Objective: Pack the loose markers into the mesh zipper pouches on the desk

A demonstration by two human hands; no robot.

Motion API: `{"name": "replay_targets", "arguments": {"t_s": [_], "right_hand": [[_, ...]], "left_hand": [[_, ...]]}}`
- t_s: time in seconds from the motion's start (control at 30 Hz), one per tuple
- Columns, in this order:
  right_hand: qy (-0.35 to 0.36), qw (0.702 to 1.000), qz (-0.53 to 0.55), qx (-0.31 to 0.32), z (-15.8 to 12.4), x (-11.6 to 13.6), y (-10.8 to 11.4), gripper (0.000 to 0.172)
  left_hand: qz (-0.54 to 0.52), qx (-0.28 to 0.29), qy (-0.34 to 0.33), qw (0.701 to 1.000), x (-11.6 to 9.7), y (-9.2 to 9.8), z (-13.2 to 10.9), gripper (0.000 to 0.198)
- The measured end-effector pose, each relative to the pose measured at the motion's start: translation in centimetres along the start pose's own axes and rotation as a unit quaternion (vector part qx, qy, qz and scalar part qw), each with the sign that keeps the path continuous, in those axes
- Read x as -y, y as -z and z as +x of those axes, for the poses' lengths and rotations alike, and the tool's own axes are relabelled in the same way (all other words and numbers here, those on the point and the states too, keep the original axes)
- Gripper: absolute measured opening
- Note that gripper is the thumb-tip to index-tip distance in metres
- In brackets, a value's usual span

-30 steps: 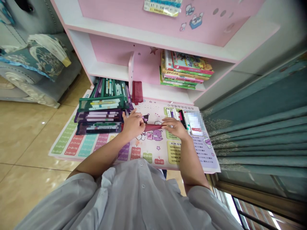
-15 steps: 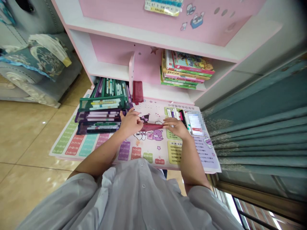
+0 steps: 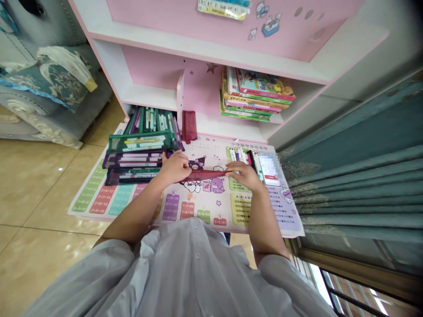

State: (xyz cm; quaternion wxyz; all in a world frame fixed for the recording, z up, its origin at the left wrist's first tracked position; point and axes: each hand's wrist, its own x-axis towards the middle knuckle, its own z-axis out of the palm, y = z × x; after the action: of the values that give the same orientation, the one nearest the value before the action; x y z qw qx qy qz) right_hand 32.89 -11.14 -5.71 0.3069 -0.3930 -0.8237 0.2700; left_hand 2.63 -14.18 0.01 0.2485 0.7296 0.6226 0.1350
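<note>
A long, flattened dark red fabric pouch lies across the printed desk mat. My left hand grips its left part, and the strip runs out under the palm. My right hand holds the other end between its fingers, just above a cartoon print on the mat. Close to my left hand is a stack of mesh pencil pouches filled with markers. A row of pens lies near my right hand.
A second dark red pouch stands against the shelf behind the mat. Books fill a pink-and-white shelf unit. A blurred phone lies on the mat. A teal curtain hangs right; a sofa stands left.
My left hand has slid left, away from my right hand. The dark red pouch now stretches longer and flatter between them. My right hand has barely moved.
</note>
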Motion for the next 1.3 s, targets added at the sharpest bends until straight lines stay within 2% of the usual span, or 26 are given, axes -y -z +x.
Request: {"name": "replay_targets", "arguments": {"t_s": [0.47,0.77,1.3], "right_hand": [[-0.010,1.000,-0.014,-0.004,-0.1,-0.1,0.4,0.028],[-0.011,0.999,-0.032,-0.010,-0.2,-0.6,0.6,0.028],[-0.024,0.999,-0.023,-0.011,-0.4,-0.9,0.7,0.030]], "left_hand": [[0.010,0.024,-0.002,1.000,1.3,1.6,0.1,0.022],[0.016,0.056,-0.010,0.998,3.0,2.6,0.4,0.023],[0.005,0.066,-0.037,0.997,4.8,3.3,0.3,0.019]]}}
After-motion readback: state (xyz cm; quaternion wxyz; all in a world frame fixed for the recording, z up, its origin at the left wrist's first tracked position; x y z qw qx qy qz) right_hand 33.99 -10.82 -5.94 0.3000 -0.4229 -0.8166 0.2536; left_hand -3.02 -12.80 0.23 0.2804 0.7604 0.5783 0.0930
